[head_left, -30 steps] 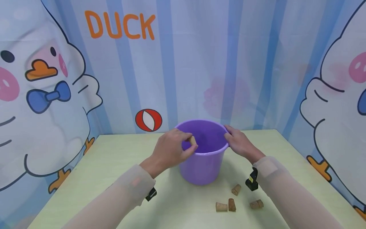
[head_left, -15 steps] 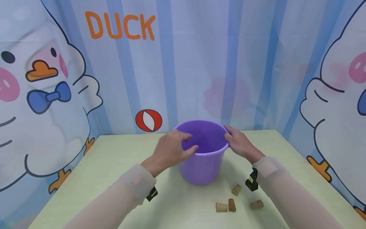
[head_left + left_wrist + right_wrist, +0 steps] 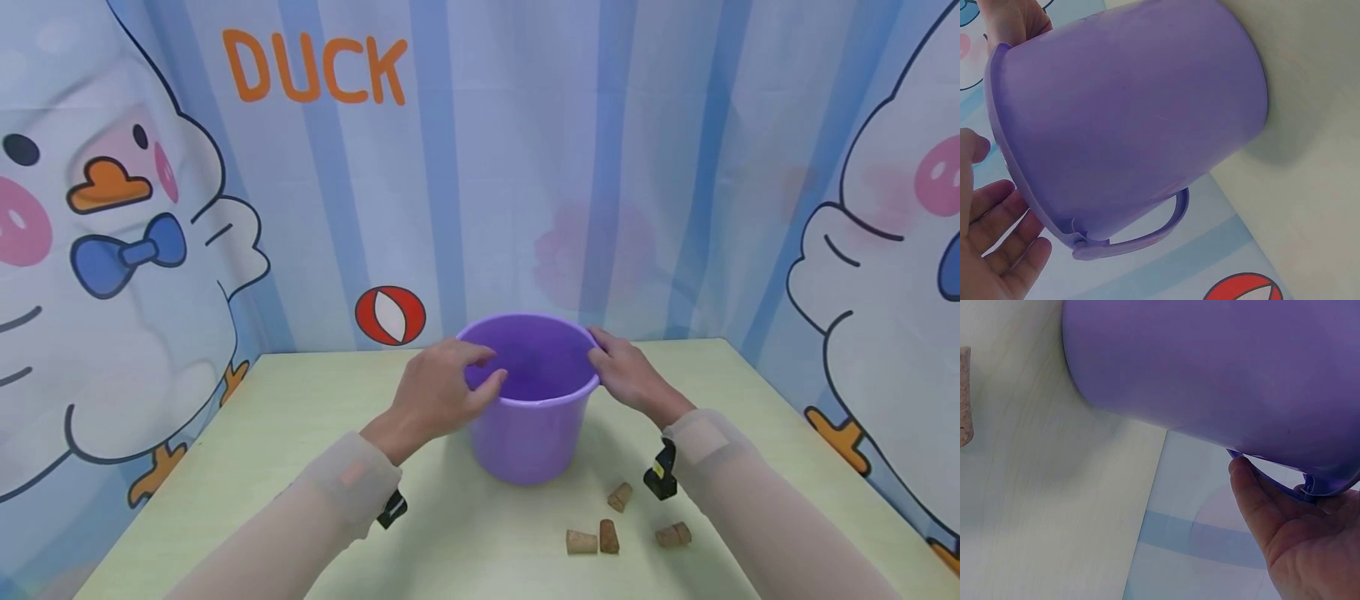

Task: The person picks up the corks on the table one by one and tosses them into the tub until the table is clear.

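Observation:
A purple plastic bucket (image 3: 527,442) stands upright near the back of the table. My right hand (image 3: 632,372) grips its right side at the rim. In the right wrist view, the fingers of that hand (image 3: 1291,537) curl about the side handle (image 3: 1275,481). My left hand (image 3: 438,387) is over the bucket's left rim, thumb and fingers spread apart with nothing between them. From the left wrist, the loose fingers (image 3: 1007,240) show beside the rim (image 3: 1007,150). The bucket's bottom inside is hidden.
Several corks lie in front of the bucket: a pale cork (image 3: 582,542), a darker cork (image 3: 609,537), a tilted cork (image 3: 619,497) and one near the right sleeve (image 3: 673,535). A printed duck curtain (image 3: 510,167) hangs behind the pale table (image 3: 315,467).
A cork pinched in my left hand was let go over the bucket and is out of sight. The left hand then drew slightly left. My right hand stayed put.

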